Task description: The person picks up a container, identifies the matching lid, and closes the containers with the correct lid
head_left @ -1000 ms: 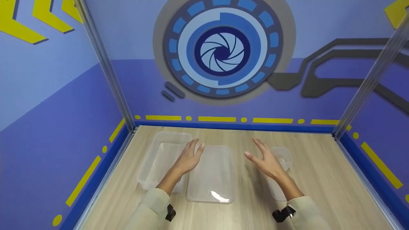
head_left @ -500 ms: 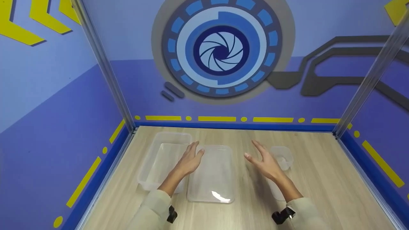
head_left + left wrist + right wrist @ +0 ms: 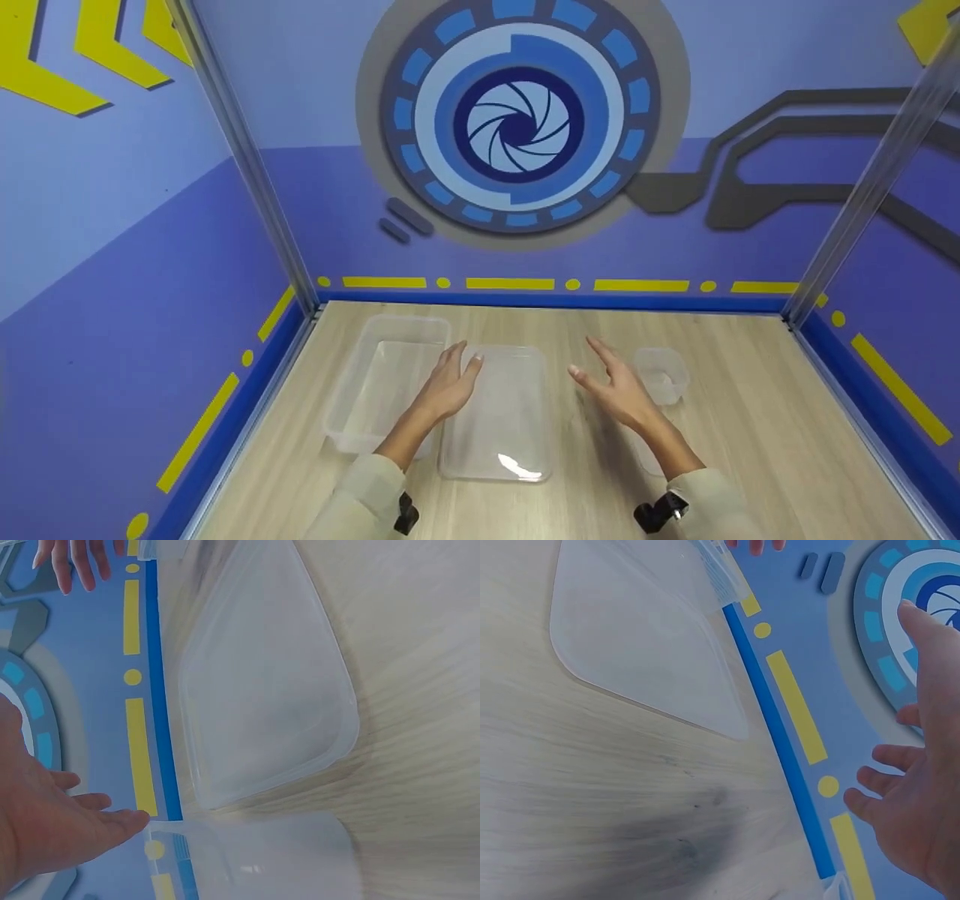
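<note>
Both hands hover over the table with fingers extended and nothing in them. In the head view my left hand (image 3: 448, 387) is above the gap between a large clear rectangular container (image 3: 349, 390) and a flat clear rectangular lid (image 3: 496, 420). The right hand (image 3: 621, 390) is raised just left of a small clear cup-like container (image 3: 661, 375). Beneath the right forearm, a small clear flat piece (image 3: 649, 456) is partly hidden. The left wrist view shows the left hand (image 3: 67, 817) and the lid (image 3: 266, 682); the right wrist view shows the right hand (image 3: 922, 787) with fingers spread.
The wooden table (image 3: 765, 420) is bordered by a blue back wall (image 3: 322, 210) and side walls with metal corner posts (image 3: 251, 150). A black device (image 3: 406, 514) is on the left wrist, another (image 3: 660, 512) on the right.
The head view has shifted slightly. Both hands appear a little lower in it, and the right hand has moved slightly left, uncovering more of the small container. The containers and lid stay in place.
</note>
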Demonstrator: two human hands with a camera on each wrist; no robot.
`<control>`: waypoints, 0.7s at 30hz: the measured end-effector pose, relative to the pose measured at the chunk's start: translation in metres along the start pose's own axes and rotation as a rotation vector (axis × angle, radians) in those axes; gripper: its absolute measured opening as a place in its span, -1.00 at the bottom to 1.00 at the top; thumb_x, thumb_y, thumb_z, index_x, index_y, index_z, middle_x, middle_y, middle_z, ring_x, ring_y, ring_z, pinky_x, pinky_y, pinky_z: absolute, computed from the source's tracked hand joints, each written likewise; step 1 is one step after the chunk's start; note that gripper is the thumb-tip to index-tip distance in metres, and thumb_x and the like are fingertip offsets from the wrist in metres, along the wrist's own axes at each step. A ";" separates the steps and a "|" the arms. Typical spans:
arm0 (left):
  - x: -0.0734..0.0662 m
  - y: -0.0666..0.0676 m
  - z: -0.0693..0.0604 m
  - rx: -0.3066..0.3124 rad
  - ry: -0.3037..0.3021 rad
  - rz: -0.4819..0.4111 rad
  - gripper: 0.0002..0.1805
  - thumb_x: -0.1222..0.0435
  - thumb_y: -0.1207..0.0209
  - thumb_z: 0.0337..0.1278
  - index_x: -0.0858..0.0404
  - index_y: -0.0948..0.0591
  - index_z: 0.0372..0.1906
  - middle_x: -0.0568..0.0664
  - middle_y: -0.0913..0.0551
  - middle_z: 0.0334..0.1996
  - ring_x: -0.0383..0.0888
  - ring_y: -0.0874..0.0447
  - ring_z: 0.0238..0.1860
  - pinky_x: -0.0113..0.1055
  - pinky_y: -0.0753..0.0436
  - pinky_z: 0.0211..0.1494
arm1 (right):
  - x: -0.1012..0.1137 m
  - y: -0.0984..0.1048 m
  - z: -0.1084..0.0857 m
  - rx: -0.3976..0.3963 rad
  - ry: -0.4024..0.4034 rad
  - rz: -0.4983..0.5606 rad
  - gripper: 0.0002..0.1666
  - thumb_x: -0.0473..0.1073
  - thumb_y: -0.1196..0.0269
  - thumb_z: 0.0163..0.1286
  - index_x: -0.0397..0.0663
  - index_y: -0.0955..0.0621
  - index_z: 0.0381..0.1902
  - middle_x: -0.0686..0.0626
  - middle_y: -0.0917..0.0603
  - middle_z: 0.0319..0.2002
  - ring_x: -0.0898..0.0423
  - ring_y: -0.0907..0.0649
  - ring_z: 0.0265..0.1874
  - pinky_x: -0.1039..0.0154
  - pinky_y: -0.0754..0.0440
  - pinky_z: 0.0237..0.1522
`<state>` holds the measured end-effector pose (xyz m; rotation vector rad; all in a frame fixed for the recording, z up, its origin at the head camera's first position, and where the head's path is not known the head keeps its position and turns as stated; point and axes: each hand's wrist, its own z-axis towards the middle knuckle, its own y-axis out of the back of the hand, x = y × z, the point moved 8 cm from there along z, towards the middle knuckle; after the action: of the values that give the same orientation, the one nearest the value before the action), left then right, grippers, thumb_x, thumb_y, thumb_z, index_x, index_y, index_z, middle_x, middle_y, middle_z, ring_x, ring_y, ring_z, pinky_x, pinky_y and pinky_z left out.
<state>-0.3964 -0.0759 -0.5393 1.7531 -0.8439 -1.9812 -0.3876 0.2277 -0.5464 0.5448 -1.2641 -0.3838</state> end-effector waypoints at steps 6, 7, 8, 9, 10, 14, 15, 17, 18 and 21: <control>0.004 -0.010 -0.001 0.002 0.008 -0.005 -0.23 -0.08 0.22 0.68 0.39 -0.17 0.65 0.39 -0.15 0.60 0.38 -0.11 0.60 0.26 -0.16 0.59 | -0.001 -0.007 -0.003 0.010 -0.018 0.034 0.00 0.28 -0.29 0.52 -0.04 -0.22 0.69 -0.30 -0.19 0.64 -0.29 -0.19 0.61 -0.28 -0.20 0.55; 0.005 -0.012 -0.002 0.003 0.011 -0.003 -0.24 -0.06 0.21 0.68 0.39 -0.17 0.64 0.39 -0.15 0.60 0.38 -0.12 0.60 0.26 -0.17 0.59 | -0.003 -0.008 -0.004 0.012 -0.025 0.026 0.01 0.29 -0.29 0.51 -0.03 -0.22 0.69 -0.30 -0.19 0.64 -0.30 -0.19 0.61 -0.28 -0.20 0.55; 0.007 -0.014 -0.003 0.005 0.014 -0.005 -0.25 -0.04 0.21 0.68 0.40 -0.17 0.64 0.40 -0.15 0.60 0.39 -0.12 0.60 0.26 -0.17 0.59 | -0.004 -0.010 -0.005 0.015 -0.034 0.020 0.01 0.29 -0.29 0.51 -0.03 -0.22 0.69 -0.30 -0.18 0.64 -0.30 -0.20 0.61 -0.28 -0.21 0.55; 0.008 -0.016 -0.004 0.008 0.021 -0.007 -0.26 -0.02 0.21 0.68 0.40 -0.17 0.64 0.40 -0.15 0.60 0.38 -0.11 0.60 0.25 -0.16 0.60 | -0.005 -0.011 -0.006 0.017 -0.040 0.019 0.01 0.29 -0.29 0.51 -0.03 -0.22 0.69 -0.30 -0.18 0.64 -0.30 -0.20 0.61 -0.28 -0.21 0.54; 0.010 -0.018 -0.005 0.011 0.029 -0.013 -0.26 -0.02 0.21 0.67 0.41 -0.16 0.64 0.40 -0.14 0.61 0.38 -0.10 0.60 0.25 -0.15 0.60 | -0.006 -0.013 -0.007 0.019 -0.045 0.017 0.01 0.29 -0.29 0.51 -0.03 -0.22 0.69 -0.30 -0.18 0.64 -0.30 -0.19 0.61 -0.28 -0.22 0.54; 0.013 -0.022 -0.006 0.009 0.059 -0.032 -0.26 0.01 0.20 0.66 0.42 -0.15 0.64 0.40 -0.12 0.61 0.38 -0.07 0.61 0.25 -0.13 0.61 | -0.005 -0.017 -0.007 0.022 -0.049 0.035 0.01 0.30 -0.29 0.51 -0.02 -0.22 0.69 -0.30 -0.18 0.64 -0.30 -0.18 0.61 -0.27 -0.21 0.55; 0.014 -0.023 -0.006 0.009 0.067 -0.033 -0.26 0.01 0.20 0.66 0.42 -0.15 0.64 0.40 -0.11 0.61 0.38 -0.07 0.61 0.25 -0.12 0.61 | -0.005 -0.017 -0.007 0.021 -0.048 0.039 0.00 0.30 -0.29 0.51 -0.01 -0.22 0.69 -0.30 -0.18 0.64 -0.31 -0.18 0.61 -0.28 -0.21 0.55; 0.015 -0.024 -0.006 0.007 0.083 -0.029 -0.25 0.00 0.20 0.66 0.43 -0.14 0.64 0.41 -0.11 0.61 0.38 -0.07 0.62 0.24 -0.12 0.61 | -0.004 -0.018 -0.007 0.024 -0.044 0.045 -0.01 0.29 -0.28 0.52 0.00 -0.22 0.69 -0.29 -0.18 0.64 -0.31 -0.18 0.61 -0.29 -0.20 0.55; 0.016 -0.024 -0.006 0.005 0.091 -0.028 -0.25 0.00 0.20 0.66 0.43 -0.14 0.64 0.41 -0.11 0.61 0.37 -0.07 0.62 0.23 -0.12 0.62 | -0.004 -0.019 -0.006 0.027 -0.042 0.049 -0.01 0.29 -0.28 0.52 0.00 -0.22 0.69 -0.28 -0.18 0.64 -0.31 -0.18 0.61 -0.29 -0.20 0.55; 0.019 -0.026 -0.005 -0.007 0.111 -0.030 -0.24 -0.01 0.19 0.65 0.44 -0.14 0.64 0.42 -0.11 0.61 0.38 -0.07 0.62 0.22 -0.12 0.62 | -0.004 -0.022 -0.006 0.036 -0.036 0.061 -0.02 0.27 -0.27 0.54 -0.02 -0.21 0.69 -0.29 -0.18 0.65 -0.32 -0.18 0.61 -0.29 -0.20 0.55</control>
<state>-0.3911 -0.0689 -0.5704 1.8631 -0.7779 -1.8826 -0.3822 0.2133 -0.5634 0.5309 -1.3213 -0.3213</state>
